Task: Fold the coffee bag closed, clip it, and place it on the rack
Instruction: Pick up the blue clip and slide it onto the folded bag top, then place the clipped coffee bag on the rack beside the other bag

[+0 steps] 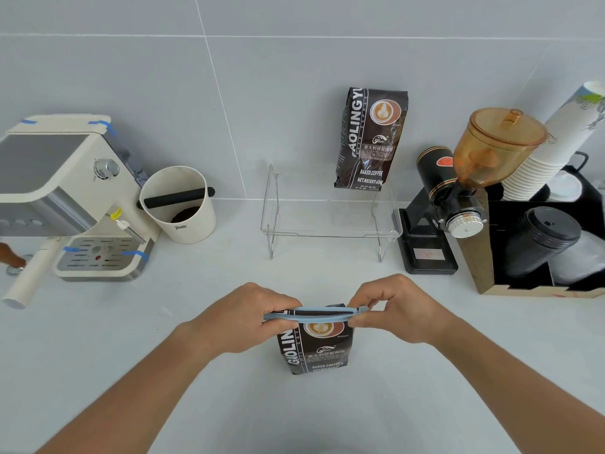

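A dark brown coffee bag (316, 350) stands upright on the white counter near me, its top folded down. A long light-blue clip (316, 314) lies across that folded top. My left hand (248, 314) pinches the clip's left end and my right hand (397, 309) pinches its right end. A clear acrylic rack (330, 229) stands behind, against the wall. A second, identical coffee bag (371, 139) stands on the rack's right rear, leaning on the tiled wall.
A cream espresso machine (65, 191) and a cream knock box (178, 204) stand at the left. A black grinder with an amber hopper (458, 191), stacked paper cups (553, 142) and a box of lids (540, 250) crowd the right.
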The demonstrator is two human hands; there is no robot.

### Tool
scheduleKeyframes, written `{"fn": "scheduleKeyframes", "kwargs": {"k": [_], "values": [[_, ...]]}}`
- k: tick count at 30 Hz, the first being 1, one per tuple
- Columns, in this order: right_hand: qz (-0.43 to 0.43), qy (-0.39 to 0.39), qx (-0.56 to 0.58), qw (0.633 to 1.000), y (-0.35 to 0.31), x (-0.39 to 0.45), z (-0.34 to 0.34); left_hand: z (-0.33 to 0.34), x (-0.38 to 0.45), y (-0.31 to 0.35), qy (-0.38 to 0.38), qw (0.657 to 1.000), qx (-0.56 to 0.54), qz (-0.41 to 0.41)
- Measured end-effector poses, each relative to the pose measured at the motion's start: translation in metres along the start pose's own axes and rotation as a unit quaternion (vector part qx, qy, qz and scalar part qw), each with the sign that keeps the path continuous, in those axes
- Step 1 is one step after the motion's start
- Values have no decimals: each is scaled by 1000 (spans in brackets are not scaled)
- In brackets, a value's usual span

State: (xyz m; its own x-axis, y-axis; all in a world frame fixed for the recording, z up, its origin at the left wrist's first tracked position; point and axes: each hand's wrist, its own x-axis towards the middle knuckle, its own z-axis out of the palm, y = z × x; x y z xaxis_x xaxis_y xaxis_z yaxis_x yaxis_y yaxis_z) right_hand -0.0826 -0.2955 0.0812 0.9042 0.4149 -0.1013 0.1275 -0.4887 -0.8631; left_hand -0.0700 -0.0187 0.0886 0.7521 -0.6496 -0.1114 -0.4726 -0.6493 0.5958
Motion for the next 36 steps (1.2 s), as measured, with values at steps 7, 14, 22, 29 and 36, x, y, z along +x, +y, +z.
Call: {"fn": "scheduleKeyframes", "kwargs": {"k": [7,14,22,29,36], "values": [[-4,21,85,996,10,2,6,9,-2,-8,65,978,-184,-79],[40,46,179,982,26,2,16,42,-10,-24,146,904,-383,-122],[101,6,206,973,51,-2,47,83,-16,-27,174,847,-475,-161],[105,35,221,969,61,-13,64,114,-21,-31,170,820,-506,-207],[105,70,205,971,59,-10,68,106,-15,-33,180,820,-505,-202]]}}
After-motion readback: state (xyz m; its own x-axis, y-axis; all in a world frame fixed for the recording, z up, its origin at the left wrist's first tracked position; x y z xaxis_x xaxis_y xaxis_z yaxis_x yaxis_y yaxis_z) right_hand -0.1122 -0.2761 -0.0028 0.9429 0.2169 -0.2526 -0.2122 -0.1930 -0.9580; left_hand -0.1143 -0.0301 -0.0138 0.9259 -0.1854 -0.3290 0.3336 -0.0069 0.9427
